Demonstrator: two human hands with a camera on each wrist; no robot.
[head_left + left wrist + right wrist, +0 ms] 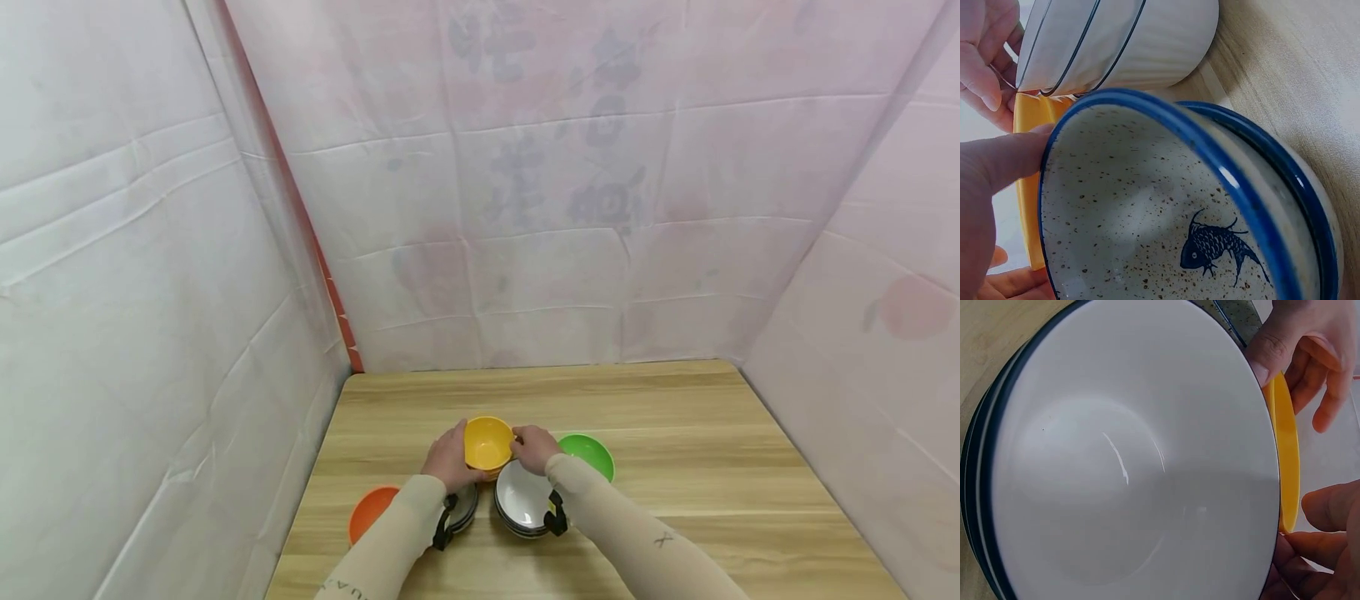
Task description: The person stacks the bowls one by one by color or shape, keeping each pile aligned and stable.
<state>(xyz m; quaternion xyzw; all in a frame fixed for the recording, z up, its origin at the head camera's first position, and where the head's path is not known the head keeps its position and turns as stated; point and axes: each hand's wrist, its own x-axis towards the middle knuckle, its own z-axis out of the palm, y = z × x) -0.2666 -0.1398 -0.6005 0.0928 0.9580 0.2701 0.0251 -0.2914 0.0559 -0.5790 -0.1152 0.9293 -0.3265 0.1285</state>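
A yellow bowl (487,442) sits on top of a stack of similar bowls, their edges showing beneath it in the head view. My left hand (448,463) grips its left side, thumb near the front. From the right, my right hand (535,450) holds the rim with thumb and index finger; the right wrist view shows the thumb tip close above the rim. Just in front are a stack of white bowls (1135,444) with dark rims and blue-rimmed speckled bowls (1116,206) bearing a fish picture. My left hand and forearm partly hide the speckled ones in the head view.
An orange-red bowl (370,510) stands at the left, partly behind my left forearm. To the right is a green bowl (588,455), partly covered by my right forearm. The wooden table (712,467) has white sheet walls (540,250) at its back and sides.
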